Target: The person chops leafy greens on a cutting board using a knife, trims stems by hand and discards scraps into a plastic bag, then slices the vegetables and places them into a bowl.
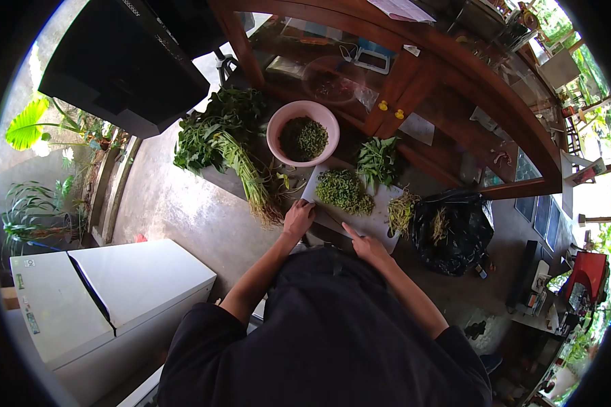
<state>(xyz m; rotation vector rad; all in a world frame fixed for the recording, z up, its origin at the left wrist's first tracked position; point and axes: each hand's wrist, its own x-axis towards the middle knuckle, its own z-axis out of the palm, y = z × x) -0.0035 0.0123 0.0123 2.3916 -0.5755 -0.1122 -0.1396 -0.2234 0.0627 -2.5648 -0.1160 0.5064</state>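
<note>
A light cutting board (380,216) lies on the low table before me, with a heap of chopped greens (345,192) on it. My left hand (300,217) is closed at the board's left edge; what its fingers hold is hidden. My right hand (368,245) is at the near edge, its index finger stretched out and the others curled round what looks like a knife handle. A thin knife blade (330,216) runs between both hands. Behind the board stands a pink basin (303,108) with cut greens inside. Leafy stems (381,161) lie at the board's far right.
A large bundle of long-stemmed leafy greens (234,146) lies left of the basin. Trimmed stems (402,211) and a black plastic bag (453,234) are on the right. A wooden glass cabinet (414,88) stands behind. A white refrigerator (139,275) is at the lower left.
</note>
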